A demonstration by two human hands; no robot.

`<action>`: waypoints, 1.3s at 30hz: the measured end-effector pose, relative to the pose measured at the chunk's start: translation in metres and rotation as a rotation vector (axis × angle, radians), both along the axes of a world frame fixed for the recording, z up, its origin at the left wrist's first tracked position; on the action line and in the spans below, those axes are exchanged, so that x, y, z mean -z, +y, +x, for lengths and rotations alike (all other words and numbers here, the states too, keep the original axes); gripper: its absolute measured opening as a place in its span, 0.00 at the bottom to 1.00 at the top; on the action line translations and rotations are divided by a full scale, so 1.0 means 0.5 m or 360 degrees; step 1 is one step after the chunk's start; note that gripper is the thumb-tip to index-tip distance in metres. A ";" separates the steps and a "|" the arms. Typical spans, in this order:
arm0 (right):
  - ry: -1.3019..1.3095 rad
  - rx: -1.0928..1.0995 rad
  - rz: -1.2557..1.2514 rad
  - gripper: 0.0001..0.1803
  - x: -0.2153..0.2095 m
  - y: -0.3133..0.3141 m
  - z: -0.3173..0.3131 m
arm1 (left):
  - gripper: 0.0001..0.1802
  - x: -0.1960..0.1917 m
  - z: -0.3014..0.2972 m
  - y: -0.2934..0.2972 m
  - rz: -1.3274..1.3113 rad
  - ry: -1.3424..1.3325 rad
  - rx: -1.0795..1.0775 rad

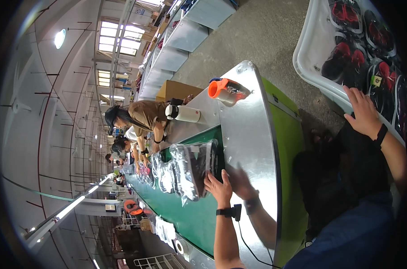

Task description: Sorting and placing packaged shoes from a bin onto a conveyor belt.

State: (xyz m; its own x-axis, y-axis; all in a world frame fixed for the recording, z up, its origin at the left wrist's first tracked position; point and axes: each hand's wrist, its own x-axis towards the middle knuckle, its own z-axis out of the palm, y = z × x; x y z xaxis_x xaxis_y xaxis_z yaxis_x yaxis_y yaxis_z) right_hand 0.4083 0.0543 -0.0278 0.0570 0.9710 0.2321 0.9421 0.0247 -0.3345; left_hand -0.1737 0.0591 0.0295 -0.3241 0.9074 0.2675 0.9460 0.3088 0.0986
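My left hand (pixel 219 188) has its fingers spread, fingertips touching the near end of a dark shoe in a clear plastic bag (pixel 192 163). The thumb stands apart from the bag. This bag lies at the near end of a green conveyor belt (pixel 199 220), with more clear-bagged items (pixel 166 176) lined up behind it. Off to the right, my right hand (pixel 365 114) is open, fingers stretched out at the edge of a white plastic bin (pixel 305 54). Inside the bin are several black and red shoes (pixel 342 56) in clear bags.
On the metal tabletop (pixel 250 130) stand an orange-rimmed container (pixel 226 92) and a white bottle (pixel 185 113). Co-workers (pixel 145 116) handle items farther along the belt. A tape roll (pixel 181 246) lies on the far edge. A cable (pixel 252 251) runs from my left wrist.
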 end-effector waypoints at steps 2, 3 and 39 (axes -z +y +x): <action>0.0039 0.0008 -0.0082 0.52 -0.013 -0.005 -0.001 | 0.55 -0.054 0.071 -0.034 0.0240 -0.1258 -0.0067; 0.0028 0.0057 -0.0090 0.52 -0.016 -0.019 0.011 | 0.61 -0.061 0.103 -0.029 0.0435 -0.2552 -0.0117; 0.2016 -0.1072 -0.0822 0.41 -0.219 -0.008 -0.204 | 0.46 0.014 0.266 -0.129 0.0318 -0.3191 0.0427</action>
State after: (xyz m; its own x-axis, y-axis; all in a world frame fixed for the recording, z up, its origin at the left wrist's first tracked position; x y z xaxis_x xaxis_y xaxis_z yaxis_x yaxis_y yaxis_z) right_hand 0.3062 0.0504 0.0820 -0.5208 0.8536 0.0096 -0.1006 -0.0502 -0.9937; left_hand -0.0406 -0.0053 0.0223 -0.1211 0.9824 -0.1420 -0.5043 0.0623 0.8613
